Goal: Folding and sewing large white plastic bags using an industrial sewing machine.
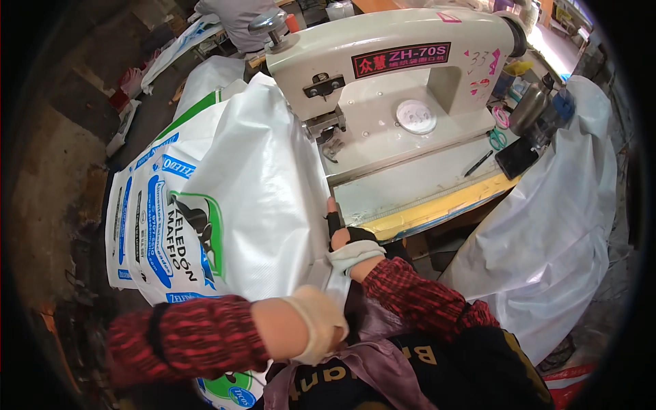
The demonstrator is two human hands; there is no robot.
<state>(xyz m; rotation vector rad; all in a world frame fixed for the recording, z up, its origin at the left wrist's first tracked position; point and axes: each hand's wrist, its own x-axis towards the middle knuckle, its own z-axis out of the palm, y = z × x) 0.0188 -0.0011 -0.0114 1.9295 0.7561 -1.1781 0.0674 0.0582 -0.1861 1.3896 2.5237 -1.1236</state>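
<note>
A large white woven sack (266, 184) with blue, green and black print stands bunched up on the left, along the machine's side. Its upper part rises next to the needle area of a cream industrial sewing machine (383, 41). My right hand (347, 238), in a dark glove with a pale cuff, is at the sack's right edge by the machine bed. One bare fingertip points up along that edge, and the hand appears closed on it. Lower down, close to my body, my left hand (321, 326) in a beige glove is against the sack; its fingers are mostly hidden.
On the machine's ledge lie a black pen (478, 164), green-handled scissors (497, 139) and a dark phone (517, 158). A metal bottle (531, 106) stands behind. White sack material (547, 225) hangs at the right. Another person (239, 20) is at the back left.
</note>
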